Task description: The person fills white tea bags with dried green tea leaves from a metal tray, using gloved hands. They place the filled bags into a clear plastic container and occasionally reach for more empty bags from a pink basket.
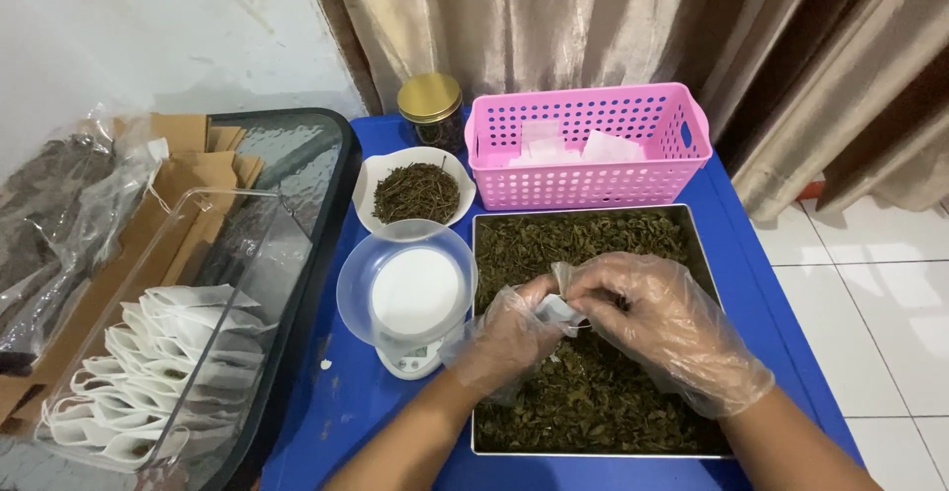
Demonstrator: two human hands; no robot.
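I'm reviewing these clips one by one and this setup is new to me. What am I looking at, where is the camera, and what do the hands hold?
One camera worn on a person's head looks down at their own gloved hands. The left hand and right hand together hold a small white filter bag over a metal tray of dried leaves. On the blue table stand a small scale, a white bowl of dried needles, a gold-lidded jar and a pink basket. At left, a clear bin holds filled bags.

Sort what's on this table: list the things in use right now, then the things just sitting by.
In use:
left hand
right hand
small white bag
metal tray of dried leaves

Sitting by:
pink basket
white bowl of tea
kitchen scale
gold-lidded jar
clear bin of filled bags
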